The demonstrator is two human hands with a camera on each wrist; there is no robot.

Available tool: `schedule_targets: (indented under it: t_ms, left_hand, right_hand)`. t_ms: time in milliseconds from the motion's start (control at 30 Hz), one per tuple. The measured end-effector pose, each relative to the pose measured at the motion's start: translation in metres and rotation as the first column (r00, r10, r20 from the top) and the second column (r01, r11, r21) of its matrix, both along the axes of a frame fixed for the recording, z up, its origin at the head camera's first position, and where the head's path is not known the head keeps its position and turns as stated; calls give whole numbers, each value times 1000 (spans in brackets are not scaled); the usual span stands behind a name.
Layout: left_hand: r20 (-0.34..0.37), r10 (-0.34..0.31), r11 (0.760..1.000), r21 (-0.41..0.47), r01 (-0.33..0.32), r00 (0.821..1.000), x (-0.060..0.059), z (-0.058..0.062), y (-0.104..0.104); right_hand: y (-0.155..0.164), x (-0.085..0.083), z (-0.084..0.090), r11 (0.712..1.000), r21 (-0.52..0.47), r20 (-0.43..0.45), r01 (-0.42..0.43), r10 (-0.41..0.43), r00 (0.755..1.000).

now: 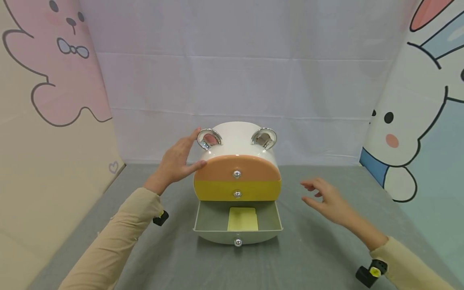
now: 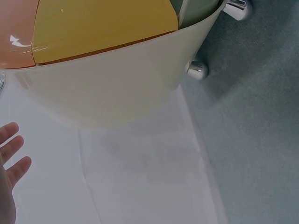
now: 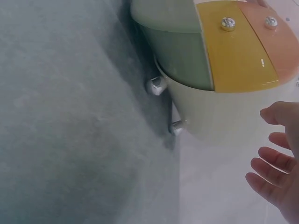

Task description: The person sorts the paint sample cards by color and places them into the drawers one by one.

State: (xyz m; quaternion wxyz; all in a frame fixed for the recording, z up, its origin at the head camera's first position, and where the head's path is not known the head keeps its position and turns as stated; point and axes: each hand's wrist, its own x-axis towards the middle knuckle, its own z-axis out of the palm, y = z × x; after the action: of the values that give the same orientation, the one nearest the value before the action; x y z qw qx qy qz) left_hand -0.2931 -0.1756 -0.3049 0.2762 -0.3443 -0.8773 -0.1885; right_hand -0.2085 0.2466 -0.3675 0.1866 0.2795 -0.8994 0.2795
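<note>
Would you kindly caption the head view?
Left hand steadies bear-eared drawer box; bottom drawer open, right hand hovering beside.

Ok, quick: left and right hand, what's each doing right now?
Left hand: open, fingers straight, resting on the side of the drawer box.
Right hand: open, holding nothing, apart from the box.

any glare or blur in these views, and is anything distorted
Head view: sharp, evenly lit, edges bowed by the wide lens, small highlights on the drawer knobs. Left wrist view: the drawer box is very close and soft. Right wrist view: soft, right hand slightly blurred.
</note>
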Motion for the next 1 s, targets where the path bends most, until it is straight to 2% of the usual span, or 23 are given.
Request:
schedule_targets:
  t_ms: [233,400,567,667,867,933,1000]
  left_hand:
    - [22,-10,1000,1,9,1000,1,0,0]
    - [15,-7,1000,3,7,1000,0,-1,0]
    - [1,-14,1000,9,14,1000,0,-2,0]
    - [-3,-17,1000,10,17,1000,0,-2,0]
    - [-8,-20,1000,11,20,1000,1,-1,0]
    - [-11,-18,1000,10,18,1000,1,-1,0]
    - [-13,-18,1000,10,18,1000,1,-2,-1]
  right_hand:
    - [-7,14,-20,995,-10,125,95,-93,988]
    - [-20,31,-28,982,-101,255,158,-128,959]
    - [-31,49,-33,946,-210,361,248,-161,919]
    - [-39,60,-35,919,-272,371,285,-173,912]
    - [-66,85,-38,872,-393,372,291,-138,918]
    - [-77,92,-41,863,-414,412,291,-107,905]
    - [-88,98,-45,859,-418,474,296,-72,878]
